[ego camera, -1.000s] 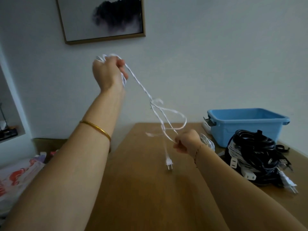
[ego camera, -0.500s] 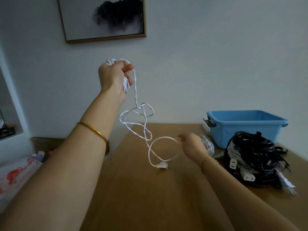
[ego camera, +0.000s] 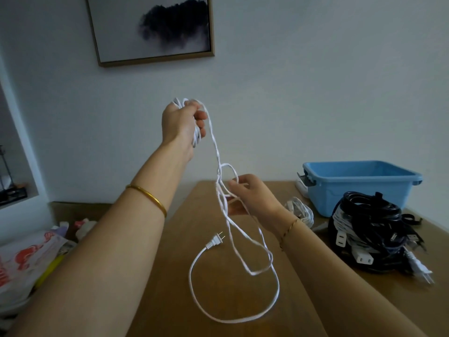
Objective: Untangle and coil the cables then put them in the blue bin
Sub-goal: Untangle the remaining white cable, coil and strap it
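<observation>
My left hand (ego camera: pixel 181 122) is raised high and grips a bunch of coils of a thin white cable (ego camera: pixel 243 239). The cable hangs down from it with a small tangle of loops at mid-height. My right hand (ego camera: pixel 247 195) pinches the strands at that tangle. Below, the cable lies in a wide loop on the wooden table (ego camera: pixel 170 276), ending in a white two-pin plug (ego camera: pixel 215 240). The blue bin (ego camera: pixel 359 183) stands at the back right of the table.
A heap of black and white cables (ego camera: pixel 374 229) with plugs lies in front of the bin. Another small white cable bundle (ego camera: pixel 301 210) sits behind my right wrist. Printed plastic bags (ego camera: pixel 26 261) lie left of the table. A framed picture hangs on the wall.
My right hand, which had let go half a second ago, rose and took hold of the tangle. The left hand came lower and the plug end settled in a wide loop on the table.
</observation>
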`<state>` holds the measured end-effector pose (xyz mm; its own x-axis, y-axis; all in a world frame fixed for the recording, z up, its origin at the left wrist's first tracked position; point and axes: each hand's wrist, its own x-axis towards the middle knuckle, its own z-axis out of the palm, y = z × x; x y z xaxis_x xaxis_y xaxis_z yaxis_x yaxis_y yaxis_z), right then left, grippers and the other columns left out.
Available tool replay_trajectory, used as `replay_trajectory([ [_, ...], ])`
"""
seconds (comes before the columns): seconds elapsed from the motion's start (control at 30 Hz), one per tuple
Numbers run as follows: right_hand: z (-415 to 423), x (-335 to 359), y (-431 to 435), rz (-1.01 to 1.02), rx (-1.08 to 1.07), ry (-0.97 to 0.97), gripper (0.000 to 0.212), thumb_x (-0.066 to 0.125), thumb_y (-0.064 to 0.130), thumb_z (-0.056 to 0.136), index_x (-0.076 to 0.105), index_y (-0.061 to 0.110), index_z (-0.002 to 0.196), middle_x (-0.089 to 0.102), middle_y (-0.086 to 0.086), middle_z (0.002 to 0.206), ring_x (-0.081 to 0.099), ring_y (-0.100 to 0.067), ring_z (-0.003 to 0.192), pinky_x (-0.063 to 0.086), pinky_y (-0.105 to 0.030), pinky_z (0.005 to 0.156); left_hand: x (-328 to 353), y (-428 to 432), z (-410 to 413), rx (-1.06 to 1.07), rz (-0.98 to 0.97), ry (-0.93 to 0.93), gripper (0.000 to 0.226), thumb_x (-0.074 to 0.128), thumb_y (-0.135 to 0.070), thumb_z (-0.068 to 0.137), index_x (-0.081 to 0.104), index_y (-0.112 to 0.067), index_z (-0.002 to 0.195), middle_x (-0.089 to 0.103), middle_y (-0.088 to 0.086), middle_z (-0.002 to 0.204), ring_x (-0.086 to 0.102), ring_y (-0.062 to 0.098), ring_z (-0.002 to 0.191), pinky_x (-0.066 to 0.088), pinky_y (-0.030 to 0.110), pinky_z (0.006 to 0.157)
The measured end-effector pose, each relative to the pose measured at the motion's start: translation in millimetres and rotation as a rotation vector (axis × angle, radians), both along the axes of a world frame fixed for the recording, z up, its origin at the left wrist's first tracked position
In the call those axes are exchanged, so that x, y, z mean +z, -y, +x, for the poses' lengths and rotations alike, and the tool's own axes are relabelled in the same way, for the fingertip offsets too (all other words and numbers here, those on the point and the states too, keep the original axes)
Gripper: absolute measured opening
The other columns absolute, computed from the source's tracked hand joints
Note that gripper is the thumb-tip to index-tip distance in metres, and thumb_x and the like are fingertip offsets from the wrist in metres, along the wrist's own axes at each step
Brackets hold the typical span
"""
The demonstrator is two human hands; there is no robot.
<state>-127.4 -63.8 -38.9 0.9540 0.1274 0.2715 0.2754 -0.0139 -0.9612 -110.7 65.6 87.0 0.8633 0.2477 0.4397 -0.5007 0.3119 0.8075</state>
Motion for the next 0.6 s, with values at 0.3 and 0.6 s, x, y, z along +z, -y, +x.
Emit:
replay_trajectory([
  [0.3, -13, -19, 49, -0.014, -0.327, 0.167, 0.016, 0.069, 0.020, 0.085, 0.063, 0.005, 0.084, 0.049, 0.006, 0.058, 0.039, -0.002, 0.046, 0.034, -0.015, 0.043, -20, -25, 11, -0.085, -0.247, -0.372, 0.028, 0.030, -0.005, 0.100, 0.042, -0.013, 0.077, 0.063, 0.004, 0.050, 0.041, 0.008, 0.030, 0.031, 0.010, 0.034],
  [0.6, -15, -70, 93, -0.985, -0.716, -0.298, 0.008, 0.050, 0.013, 0.089, 0.056, 0.018, 0.087, 0.058, 0.001, 0.087, 0.059, -0.019, 0.084, 0.049, -0.031, 0.067, -1, -50, 22, 0.033, -0.690, -0.303, 0.040, 0.027, -0.022, 0.101, 0.049, -0.013, 0.068, 0.050, -0.008, 0.035, 0.048, 0.004, 0.032, 0.039, 0.014, 0.038],
])
